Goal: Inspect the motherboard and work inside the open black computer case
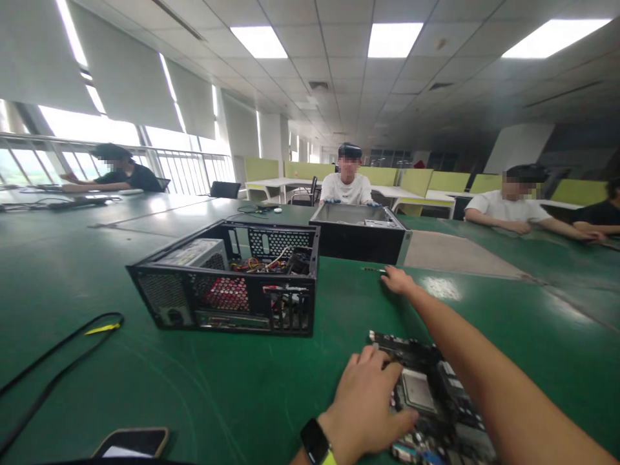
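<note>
A bare motherboard (pixel 436 407) lies on the green table at the lower right, a square metal-topped processor (pixel 418 390) exposed on it. My left hand (pixel 365 400), with a watch on its wrist, rests over the board's left edge, its fingers apart and the thumb beside the processor. Farther off, my right hand (pixel 398 281) reaches across the table with its fingers closed at the end of a thin strip that looks like a memory stick (pixel 372 268). My right forearm passes above the board and hides part of it.
An open black computer case (pixel 285 303) with a power supply (pixel 198 253) and wires stands left of my hands. Behind it is another case (pixel 361 239), a person (pixel 346 187) at its far side. A cable (pixel 58 352) and phone (pixel 130 442) lie left. Other people sit farther away.
</note>
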`<control>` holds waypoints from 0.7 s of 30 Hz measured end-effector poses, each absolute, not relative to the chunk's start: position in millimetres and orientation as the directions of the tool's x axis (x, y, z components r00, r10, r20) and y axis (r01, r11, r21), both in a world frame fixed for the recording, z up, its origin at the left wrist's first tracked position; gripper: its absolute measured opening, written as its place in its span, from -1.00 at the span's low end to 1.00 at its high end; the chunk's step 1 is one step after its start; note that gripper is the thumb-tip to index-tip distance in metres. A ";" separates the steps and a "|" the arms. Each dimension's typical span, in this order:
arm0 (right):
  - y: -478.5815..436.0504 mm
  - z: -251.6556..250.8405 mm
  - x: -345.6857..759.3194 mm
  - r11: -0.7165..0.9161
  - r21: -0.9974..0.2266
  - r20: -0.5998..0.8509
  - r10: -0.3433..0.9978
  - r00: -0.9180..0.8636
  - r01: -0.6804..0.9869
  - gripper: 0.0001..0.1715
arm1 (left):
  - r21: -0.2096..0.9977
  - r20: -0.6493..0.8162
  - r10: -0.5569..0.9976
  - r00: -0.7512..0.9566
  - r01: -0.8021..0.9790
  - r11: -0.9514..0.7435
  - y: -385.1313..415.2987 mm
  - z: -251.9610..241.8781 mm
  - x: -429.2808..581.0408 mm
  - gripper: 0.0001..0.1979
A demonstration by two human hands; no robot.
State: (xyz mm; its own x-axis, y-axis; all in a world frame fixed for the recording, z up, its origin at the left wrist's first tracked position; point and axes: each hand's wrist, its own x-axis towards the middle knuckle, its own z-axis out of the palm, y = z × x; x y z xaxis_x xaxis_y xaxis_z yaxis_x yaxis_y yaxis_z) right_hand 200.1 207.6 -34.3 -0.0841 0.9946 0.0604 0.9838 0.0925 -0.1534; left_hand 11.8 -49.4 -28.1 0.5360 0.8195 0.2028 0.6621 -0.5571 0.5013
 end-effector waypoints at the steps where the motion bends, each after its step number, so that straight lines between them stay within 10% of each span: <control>1: 215.4 -35.4 197.9 0.075 -0.145 0.057 0.996 -0.067 0.987 -0.50 | 0.509 0.187 0.825 0.533 0.665 -0.546 -49.4 -28.7 12.1 -0.54; 14: 224.2 -27.3 202.4 0.002 -0.067 -0.097 0.995 -0.008 0.998 -0.66 | 0.523 0.182 0.831 0.526 0.664 -0.535 -46.9 -30.8 12.5 -0.56; 21: 162.8 -3.2 214.5 0.222 -0.178 -0.035 0.972 -0.232 0.959 -0.91 | 0.455 0.234 0.795 0.560 0.660 -0.598 -45.9 -27.0 11.8 -0.53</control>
State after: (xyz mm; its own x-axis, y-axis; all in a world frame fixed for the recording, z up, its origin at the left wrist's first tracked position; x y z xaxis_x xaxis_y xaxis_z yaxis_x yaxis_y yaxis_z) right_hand 214.5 162.8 -3.2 -0.2318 0.9721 -0.0354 0.9586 0.2221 -0.1780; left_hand 11.8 -45.9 -27.0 0.5595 0.7952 0.2338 0.6596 -0.5980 0.4553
